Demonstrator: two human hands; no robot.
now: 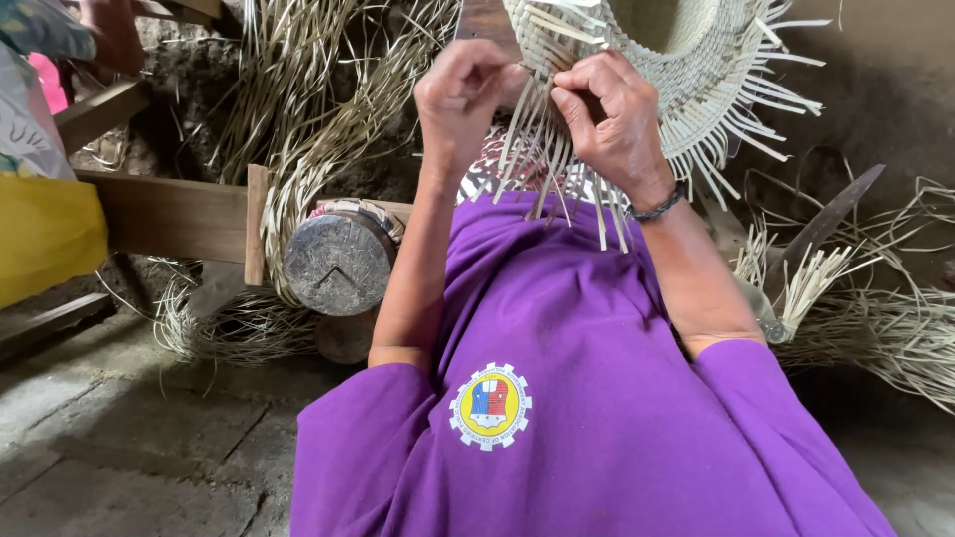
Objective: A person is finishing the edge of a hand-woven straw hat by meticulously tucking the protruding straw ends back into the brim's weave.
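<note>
A pale woven straw piece [696,60], rounded like a hat or basket, is held up in front of me, with loose strip ends sticking out all around its rim. My left hand [463,94] is closed on strips at its lower left edge. My right hand [612,119], with a dark bracelet on the wrist, pinches strips right beside it. Loose strips [557,189] hang down between both hands over my purple shirt [587,378].
A round wooden block [338,261] rests against a wooden beam [169,214] at left. Heaps of dry straw strips lie behind it [288,89] and at right [875,318]. A dark blade [826,224] juts up at right. Another person in yellow cloth [45,234] is at far left.
</note>
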